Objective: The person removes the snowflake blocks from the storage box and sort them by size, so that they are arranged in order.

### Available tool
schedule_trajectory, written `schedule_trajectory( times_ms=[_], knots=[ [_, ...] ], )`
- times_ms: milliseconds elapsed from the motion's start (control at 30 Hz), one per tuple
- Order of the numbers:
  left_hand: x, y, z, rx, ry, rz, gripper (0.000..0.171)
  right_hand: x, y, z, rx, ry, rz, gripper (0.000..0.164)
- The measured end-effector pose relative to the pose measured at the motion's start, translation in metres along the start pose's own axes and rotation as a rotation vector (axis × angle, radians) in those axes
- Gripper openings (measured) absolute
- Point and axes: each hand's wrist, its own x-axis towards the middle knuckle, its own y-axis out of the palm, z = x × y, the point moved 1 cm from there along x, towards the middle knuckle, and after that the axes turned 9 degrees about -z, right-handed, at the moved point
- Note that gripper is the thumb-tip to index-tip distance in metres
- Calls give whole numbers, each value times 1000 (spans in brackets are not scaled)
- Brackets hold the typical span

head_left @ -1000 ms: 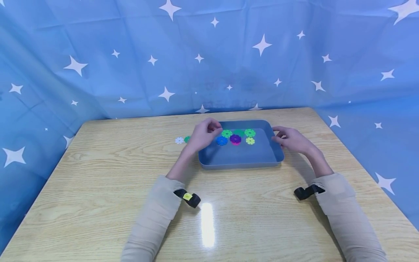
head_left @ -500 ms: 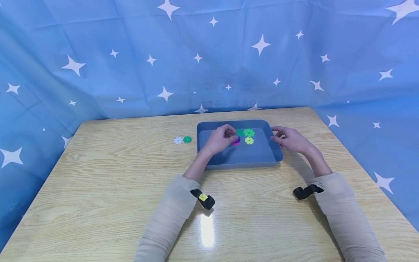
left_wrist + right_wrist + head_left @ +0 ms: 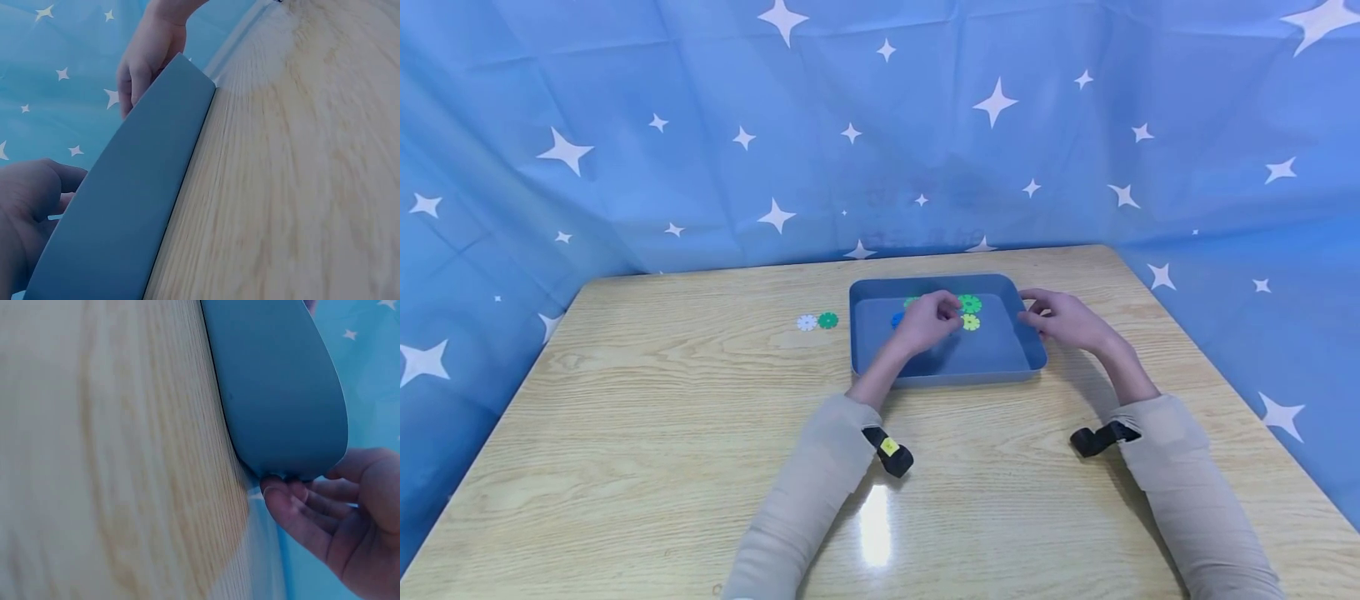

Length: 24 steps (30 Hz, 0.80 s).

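A blue-grey tray (image 3: 880, 354) lies on the table with several flower-shaped notched discs inside. A green disc (image 3: 971, 303) and a yellow disc (image 3: 971, 322) show plainly; a blue disc (image 3: 897, 319) peeks out beside the left hand. That left hand (image 3: 928, 321) is over the middle of the tray with bent fingers, its fingertips close to the discs. Whether it pinches one is hidden, and the tray wall (image 3: 125, 175) blocks its wrist view. My right hand (image 3: 1063, 319) holds the tray's right end, fingertips (image 3: 275, 487) against the outer wall.
On the wooden table (image 3: 662, 417), left of the tray, lie a white disc (image 3: 807, 322) and a dark green disc (image 3: 828, 320). A blue curtain with white stars (image 3: 700, 125) hangs behind the table's far edge.
My left hand has moved right from the tray's left rim to above its middle, now covering the purple and pink discs. The right hand stays at the tray's right end.
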Motion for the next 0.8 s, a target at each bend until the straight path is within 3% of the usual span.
schedule_trajectory(
  times_ms=[367,800],
  knots=[
    [9,19,-2,73,-34,2,32,-1,0,0,2,5,1,57],
    [15,26,-4,308,-4,14,34,0,0,-1,1,-1,-2,56]
  ],
)
